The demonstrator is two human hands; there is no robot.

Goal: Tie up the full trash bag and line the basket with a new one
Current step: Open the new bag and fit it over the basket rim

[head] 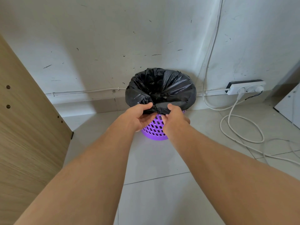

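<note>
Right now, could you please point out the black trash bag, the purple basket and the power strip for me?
black trash bag point(170, 83): head view, crinkled inner fold.
purple basket point(155, 129): head view, perforated front wall.
power strip point(246, 87): head view, white top face.

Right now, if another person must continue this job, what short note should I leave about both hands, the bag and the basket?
Left hand: grips the near edge of the black trash bag, thumb on top.
Right hand: grips the same edge, right beside the left.
The bag sits in the purple basket, its rim folded over the basket's top, mouth open. The basket stands on the tile floor by the wall.
Done: the edge is only grasped.
Left: pull the bag out, tie it, fit a new bag. No new bag is in view.
</note>
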